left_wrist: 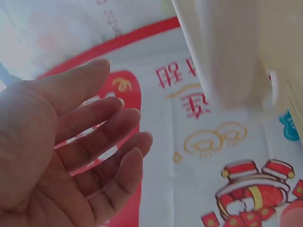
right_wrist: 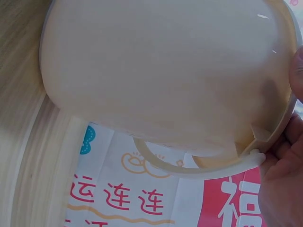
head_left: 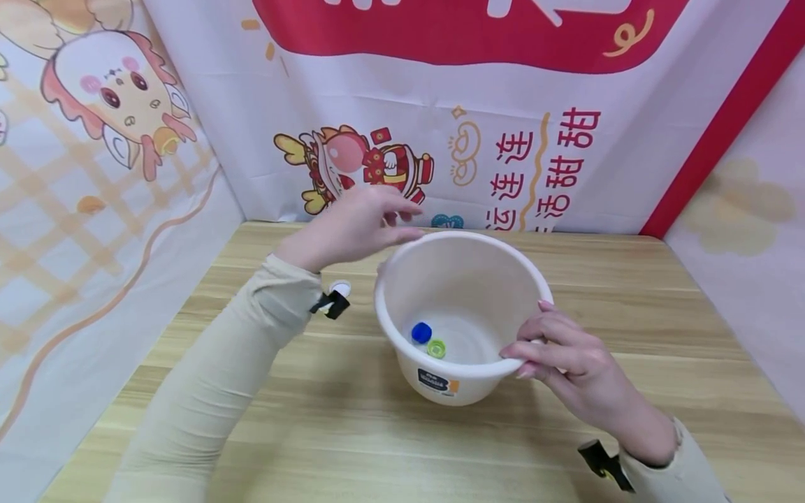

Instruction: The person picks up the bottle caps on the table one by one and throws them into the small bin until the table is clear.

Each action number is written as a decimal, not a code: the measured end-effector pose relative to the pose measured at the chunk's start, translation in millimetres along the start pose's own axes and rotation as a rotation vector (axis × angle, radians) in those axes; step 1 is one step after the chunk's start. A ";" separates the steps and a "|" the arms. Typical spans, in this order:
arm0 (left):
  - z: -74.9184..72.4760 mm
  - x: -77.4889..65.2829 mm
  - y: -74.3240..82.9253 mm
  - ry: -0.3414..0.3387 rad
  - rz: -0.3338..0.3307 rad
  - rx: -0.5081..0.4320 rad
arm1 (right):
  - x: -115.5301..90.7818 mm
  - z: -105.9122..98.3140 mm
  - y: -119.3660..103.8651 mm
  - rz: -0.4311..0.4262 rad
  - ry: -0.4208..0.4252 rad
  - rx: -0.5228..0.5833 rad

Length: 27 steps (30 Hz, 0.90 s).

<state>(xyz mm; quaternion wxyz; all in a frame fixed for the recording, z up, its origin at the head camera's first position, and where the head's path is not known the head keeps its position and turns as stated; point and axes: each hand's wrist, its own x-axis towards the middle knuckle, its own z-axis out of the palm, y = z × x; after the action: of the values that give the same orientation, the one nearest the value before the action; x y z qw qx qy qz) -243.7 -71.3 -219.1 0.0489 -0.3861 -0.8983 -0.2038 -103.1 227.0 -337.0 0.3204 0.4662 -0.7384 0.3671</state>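
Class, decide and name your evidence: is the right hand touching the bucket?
Touching. The head view shows it plainly: the right hand grips the bucket at its rim.

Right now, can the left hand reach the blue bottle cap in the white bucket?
Likely yes: the left hand is empty, and the white bucket is open above the blue bottle cap.

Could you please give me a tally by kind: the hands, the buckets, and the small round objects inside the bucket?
Hands: 2 (left hand, right hand)
Buckets: 1 (white bucket)
Small round objects inside: 2 (blue object, yellow-green object)
Total: 5
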 end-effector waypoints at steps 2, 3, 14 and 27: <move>-1.9 -4.3 -15.8 0.038 -0.050 -0.025 | -0.1 0.0 0.2 0.001 0.001 0.001; -2.0 -6.7 -24.3 0.053 -0.077 -0.039 | -0.1 0.1 0.3 0.000 0.001 0.003; 54.7 -36.9 -135.4 0.044 -0.428 -0.277 | 0.3 -0.1 0.6 0.003 -0.002 0.008; 125.2 -62.7 -174.2 -0.062 -0.597 -0.332 | 1.7 0.7 -0.7 0.007 0.003 0.008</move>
<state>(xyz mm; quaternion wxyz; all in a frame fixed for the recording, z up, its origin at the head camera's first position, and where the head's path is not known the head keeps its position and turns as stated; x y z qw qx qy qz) -315.6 -170.8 -405.9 -0.1039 -0.1147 -0.9272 -0.3410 -103.2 225.4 -335.8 0.3184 0.4644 -0.7379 0.3721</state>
